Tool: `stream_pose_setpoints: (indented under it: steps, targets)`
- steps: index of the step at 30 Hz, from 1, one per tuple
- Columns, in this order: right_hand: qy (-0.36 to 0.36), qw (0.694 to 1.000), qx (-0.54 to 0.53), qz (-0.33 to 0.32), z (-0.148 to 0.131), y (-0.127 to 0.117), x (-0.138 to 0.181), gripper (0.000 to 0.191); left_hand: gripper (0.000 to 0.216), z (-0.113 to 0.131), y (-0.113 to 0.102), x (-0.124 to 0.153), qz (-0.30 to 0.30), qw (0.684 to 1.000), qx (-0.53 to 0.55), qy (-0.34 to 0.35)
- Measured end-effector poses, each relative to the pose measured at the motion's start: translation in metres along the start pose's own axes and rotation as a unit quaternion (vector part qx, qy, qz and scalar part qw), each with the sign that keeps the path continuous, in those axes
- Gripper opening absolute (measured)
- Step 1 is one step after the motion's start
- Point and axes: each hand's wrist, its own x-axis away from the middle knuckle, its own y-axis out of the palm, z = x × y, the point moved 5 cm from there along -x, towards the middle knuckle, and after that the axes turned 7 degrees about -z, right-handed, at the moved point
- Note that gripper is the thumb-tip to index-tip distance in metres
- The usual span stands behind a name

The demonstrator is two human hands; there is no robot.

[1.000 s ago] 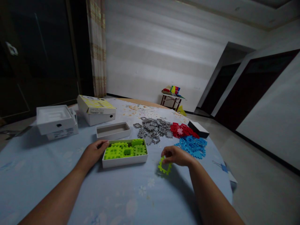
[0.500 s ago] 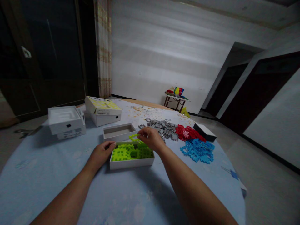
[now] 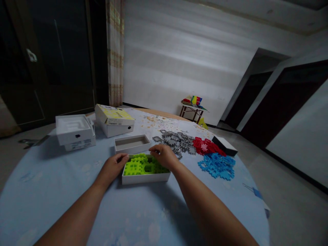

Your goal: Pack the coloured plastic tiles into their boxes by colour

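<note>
A white box (image 3: 146, 178) full of lime-green interlocking plastic pieces (image 3: 134, 166) stands on the table in front of me. My left hand (image 3: 114, 167) grips the box at its left rear corner, thumb along the rim. Over the right rear part of the box is my right hand (image 3: 164, 156), its fingers curled in close to the green pieces. Whatever the right fingertips hold is hidden. Just behind the box lies a shallow white lid or tray (image 3: 132, 143) with a grey inside.
Grey gear-shaped pieces (image 3: 176, 140), red pieces (image 3: 208, 146) and blue pieces (image 3: 217, 165) lie in piles to the right. A black-and-white box (image 3: 224, 146) is beyond them. At left stand white boxes (image 3: 74, 131) and a yellow-and-white box (image 3: 114, 119). Small beige bits are scattered behind.
My right hand has lowered slightly toward the box. The green piece that showed at its fingertips above the back rim is now down among the others. My left hand stays on the box.
</note>
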Motion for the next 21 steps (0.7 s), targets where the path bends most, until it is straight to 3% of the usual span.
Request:
stream_pose_setpoints:
  steps: [5,11,15,21]
  targets:
    - [0.009,0.999,-0.017,0.047,0.016,-0.014,0.019,0.020,0.043,0.002,0.000,0.001,-0.001,1.000,-0.003,0.007]
    - [0.088,0.990,-0.075,0.083,0.058,-0.017,0.051,0.021,0.042,0.007,-0.004,0.003,0.019,1.000,-0.008,0.012]
    - [0.106,0.978,-0.152,0.094,0.071,-0.001,0.062,0.033,0.043,0.004,-0.012,0.004,0.080,0.997,-0.015,0.000]
    - [0.106,0.964,-0.230,0.085,0.068,0.016,0.064,0.042,0.051,-0.002,-0.031,0.002,0.190,0.980,-0.041,-0.032]
